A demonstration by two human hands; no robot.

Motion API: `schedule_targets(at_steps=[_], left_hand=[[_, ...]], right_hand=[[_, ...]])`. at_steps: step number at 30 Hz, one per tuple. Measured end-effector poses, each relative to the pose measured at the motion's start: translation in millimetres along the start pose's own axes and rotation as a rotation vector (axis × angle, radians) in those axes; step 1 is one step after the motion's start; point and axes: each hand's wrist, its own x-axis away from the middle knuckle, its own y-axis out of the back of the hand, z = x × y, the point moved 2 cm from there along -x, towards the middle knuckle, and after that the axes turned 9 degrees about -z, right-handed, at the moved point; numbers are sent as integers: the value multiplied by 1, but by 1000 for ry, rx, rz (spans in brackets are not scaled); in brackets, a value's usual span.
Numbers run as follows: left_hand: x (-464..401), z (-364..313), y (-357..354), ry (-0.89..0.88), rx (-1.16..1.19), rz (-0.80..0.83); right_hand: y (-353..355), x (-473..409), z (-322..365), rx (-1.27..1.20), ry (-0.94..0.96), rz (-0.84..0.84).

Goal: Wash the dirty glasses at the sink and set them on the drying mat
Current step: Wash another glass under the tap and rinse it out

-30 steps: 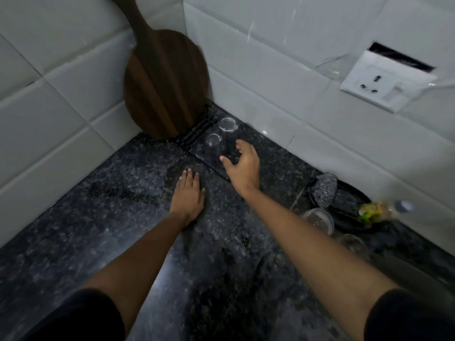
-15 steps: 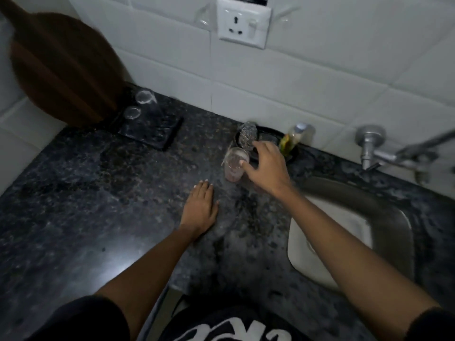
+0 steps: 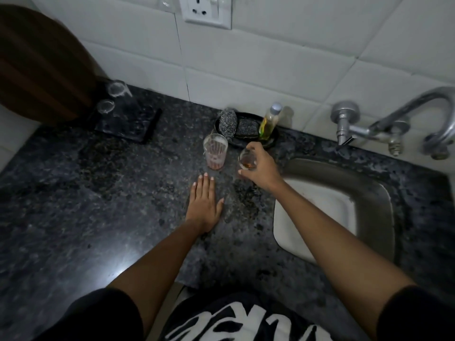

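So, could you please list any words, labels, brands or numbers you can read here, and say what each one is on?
Black shirt: large white lettering, cut off by the bottom edge and seen from above; not readable.
Soap bottle: no label text can be made out; too small and dim.
Wall socket: no marking readable.
Glasses, faucet, sink: no text visible.

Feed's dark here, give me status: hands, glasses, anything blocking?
Right hand gripping small glass by sink. Left hand flat on counter. Tall glass waiting. Path clear.
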Motion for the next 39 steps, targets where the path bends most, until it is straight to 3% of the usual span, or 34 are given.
schedule_targets(at_steps=[5, 9, 19, 27, 34, 39], left_hand=[[-6, -4, 10, 2, 16, 5], [-8, -35, 17, -111, 143, -55], [-62, -235, 50, -106, 432, -196], [-131, -346, 91, 73, 716, -210], [-177, -356, 82, 242, 723, -192], [-203, -333, 37, 335, 1023, -166]], right_hand=[[5, 14, -7, -129, -16, -126], [36, 36, -41, -212, -78, -219], [197, 77, -141, -129, -96, -414], [282, 62, -162, -135, -44, -497], [297, 49, -158, -119, 0, -479], [292, 46, -161, -141, 12, -422]])
